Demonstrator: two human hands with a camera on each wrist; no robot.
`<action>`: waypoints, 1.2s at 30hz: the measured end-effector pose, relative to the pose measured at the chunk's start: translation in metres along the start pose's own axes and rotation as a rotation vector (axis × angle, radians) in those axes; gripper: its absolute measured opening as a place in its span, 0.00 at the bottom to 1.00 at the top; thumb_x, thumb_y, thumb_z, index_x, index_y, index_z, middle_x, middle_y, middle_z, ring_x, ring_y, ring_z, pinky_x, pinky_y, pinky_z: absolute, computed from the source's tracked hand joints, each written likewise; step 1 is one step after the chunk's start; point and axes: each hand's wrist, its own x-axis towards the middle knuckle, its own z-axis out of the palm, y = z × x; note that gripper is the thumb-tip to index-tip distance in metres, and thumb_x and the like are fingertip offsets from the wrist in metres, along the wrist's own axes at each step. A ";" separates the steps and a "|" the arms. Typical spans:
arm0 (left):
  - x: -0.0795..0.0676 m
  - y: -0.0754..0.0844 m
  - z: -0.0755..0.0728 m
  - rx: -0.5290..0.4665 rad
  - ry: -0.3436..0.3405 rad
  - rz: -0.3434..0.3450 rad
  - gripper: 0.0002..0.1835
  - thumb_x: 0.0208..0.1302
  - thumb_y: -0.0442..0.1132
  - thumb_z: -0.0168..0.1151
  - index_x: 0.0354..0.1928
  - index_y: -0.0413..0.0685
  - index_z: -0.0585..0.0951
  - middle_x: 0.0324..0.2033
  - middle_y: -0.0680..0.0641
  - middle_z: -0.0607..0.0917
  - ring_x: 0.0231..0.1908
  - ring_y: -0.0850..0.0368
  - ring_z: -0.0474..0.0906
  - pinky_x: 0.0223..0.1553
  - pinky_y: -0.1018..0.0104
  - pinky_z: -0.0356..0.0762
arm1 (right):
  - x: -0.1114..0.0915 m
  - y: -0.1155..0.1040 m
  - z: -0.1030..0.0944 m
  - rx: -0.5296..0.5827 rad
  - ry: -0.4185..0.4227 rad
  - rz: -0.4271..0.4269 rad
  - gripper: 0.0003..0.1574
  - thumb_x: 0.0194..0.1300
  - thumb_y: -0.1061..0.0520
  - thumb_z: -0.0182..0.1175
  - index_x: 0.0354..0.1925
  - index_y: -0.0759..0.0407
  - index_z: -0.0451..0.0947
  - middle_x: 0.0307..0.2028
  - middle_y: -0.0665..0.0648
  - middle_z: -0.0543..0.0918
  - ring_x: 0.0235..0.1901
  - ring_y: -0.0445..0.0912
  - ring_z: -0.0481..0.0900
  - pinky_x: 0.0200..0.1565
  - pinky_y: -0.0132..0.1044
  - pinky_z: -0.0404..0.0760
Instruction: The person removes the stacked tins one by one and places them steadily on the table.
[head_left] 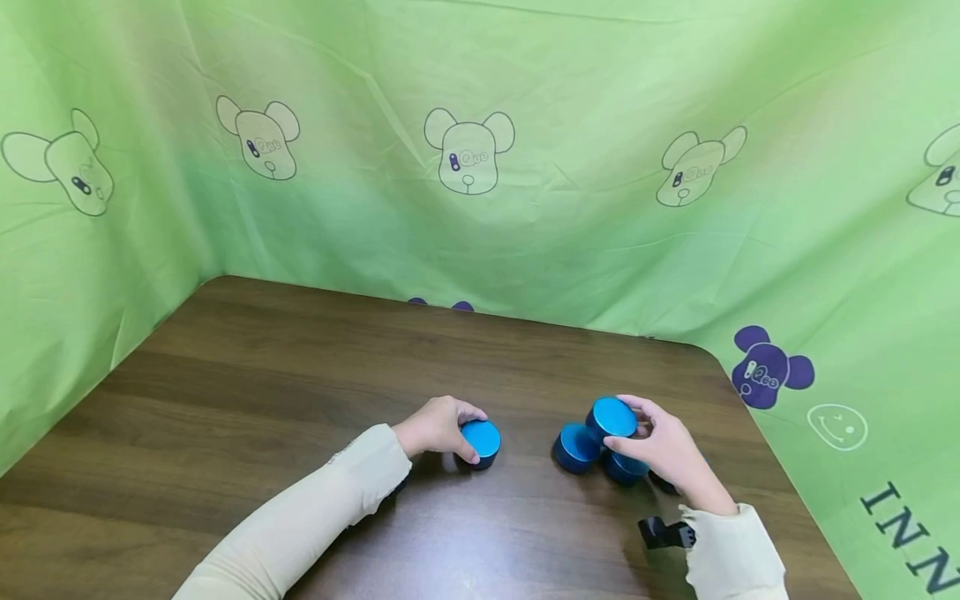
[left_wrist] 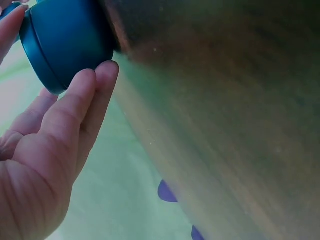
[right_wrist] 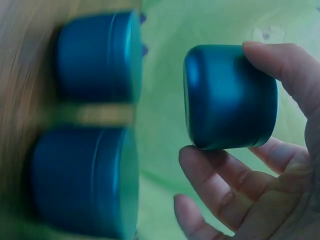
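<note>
My left hand (head_left: 435, 425) grips a round blue lidded tin (head_left: 481, 440) by its side, thumb in front and fingers behind. The left wrist view shows that tin (left_wrist: 70, 42) close up, fingertips near its bottom edge on the table. With thumb and fingers my right hand (head_left: 663, 442) holds a second blue tin (head_left: 611, 418), raised over two more. Those are a left tin (head_left: 576, 450) and a right tin (head_left: 626, 469), standing side by side on the table. In the right wrist view the held tin (right_wrist: 230, 97) is apart from both.
The brown wooden table (head_left: 300, 358) is backed by a green cloth (head_left: 360, 217) with printed bear heads, which also hangs along both sides. A small black piece (head_left: 666, 533) shows beside the right sleeve (head_left: 735, 550).
</note>
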 end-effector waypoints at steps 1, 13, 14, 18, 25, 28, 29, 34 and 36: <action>0.000 0.000 0.000 0.003 -0.001 0.002 0.30 0.42 0.33 0.78 0.53 0.43 0.81 0.52 0.44 0.82 0.51 0.51 0.78 0.52 0.62 0.74 | -0.001 0.003 -0.002 -0.021 0.011 0.007 0.40 0.56 0.56 0.69 0.62 0.71 0.66 0.50 0.73 0.76 0.43 0.57 0.79 0.38 0.39 0.78; 0.000 0.002 -0.002 0.059 -0.014 0.028 0.30 0.43 0.34 0.78 0.53 0.43 0.82 0.50 0.45 0.83 0.48 0.53 0.79 0.50 0.66 0.73 | -0.009 0.030 -0.019 -0.090 0.083 0.141 0.45 0.61 0.47 0.65 0.65 0.72 0.60 0.54 0.78 0.71 0.50 0.67 0.74 0.47 0.57 0.76; 0.000 0.002 -0.002 0.062 -0.015 0.028 0.30 0.43 0.34 0.78 0.53 0.43 0.82 0.50 0.46 0.83 0.48 0.53 0.79 0.50 0.66 0.73 | -0.010 0.031 -0.020 -0.094 0.089 0.146 0.46 0.61 0.47 0.65 0.65 0.72 0.60 0.54 0.78 0.71 0.50 0.67 0.74 0.47 0.57 0.76; 0.000 0.002 -0.002 0.060 -0.025 0.021 0.31 0.43 0.34 0.78 0.54 0.43 0.81 0.50 0.46 0.83 0.49 0.53 0.79 0.50 0.66 0.73 | -0.014 0.040 -0.027 -0.098 0.112 0.172 0.46 0.61 0.47 0.65 0.65 0.73 0.59 0.53 0.79 0.71 0.50 0.68 0.74 0.47 0.57 0.76; 0.000 0.001 -0.002 0.060 -0.029 0.017 0.30 0.44 0.34 0.78 0.54 0.43 0.81 0.51 0.45 0.83 0.49 0.52 0.78 0.51 0.64 0.73 | -0.023 0.057 -0.039 -0.126 0.174 0.215 0.45 0.62 0.48 0.64 0.64 0.74 0.60 0.52 0.80 0.72 0.50 0.68 0.74 0.35 0.32 0.74; 0.001 0.001 -0.002 0.063 -0.030 0.014 0.30 0.44 0.34 0.78 0.55 0.43 0.81 0.51 0.45 0.83 0.49 0.52 0.78 0.51 0.64 0.73 | -0.027 0.062 -0.045 -0.131 0.190 0.230 0.45 0.63 0.47 0.63 0.64 0.75 0.59 0.52 0.81 0.70 0.50 0.69 0.74 0.35 0.31 0.73; 0.001 0.001 -0.002 0.059 -0.031 0.008 0.31 0.44 0.34 0.78 0.55 0.43 0.80 0.52 0.45 0.83 0.50 0.52 0.78 0.52 0.63 0.73 | -0.028 0.064 -0.046 -0.134 0.198 0.235 0.45 0.63 0.47 0.63 0.64 0.76 0.59 0.52 0.81 0.70 0.49 0.69 0.74 0.34 0.31 0.73; 0.001 0.001 -0.003 0.065 -0.037 0.000 0.31 0.45 0.34 0.78 0.56 0.43 0.80 0.52 0.45 0.82 0.51 0.51 0.78 0.53 0.62 0.73 | -0.034 0.073 -0.052 -0.133 0.252 0.299 0.47 0.62 0.45 0.63 0.64 0.75 0.59 0.52 0.80 0.71 0.39 0.50 0.75 0.32 0.29 0.70; 0.002 0.001 -0.004 0.067 -0.039 -0.002 0.31 0.45 0.34 0.78 0.56 0.43 0.80 0.53 0.45 0.82 0.51 0.51 0.77 0.53 0.62 0.73 | -0.035 0.075 -0.052 -0.118 0.275 0.340 0.48 0.62 0.44 0.63 0.66 0.75 0.58 0.53 0.79 0.70 0.40 0.49 0.73 0.33 0.31 0.69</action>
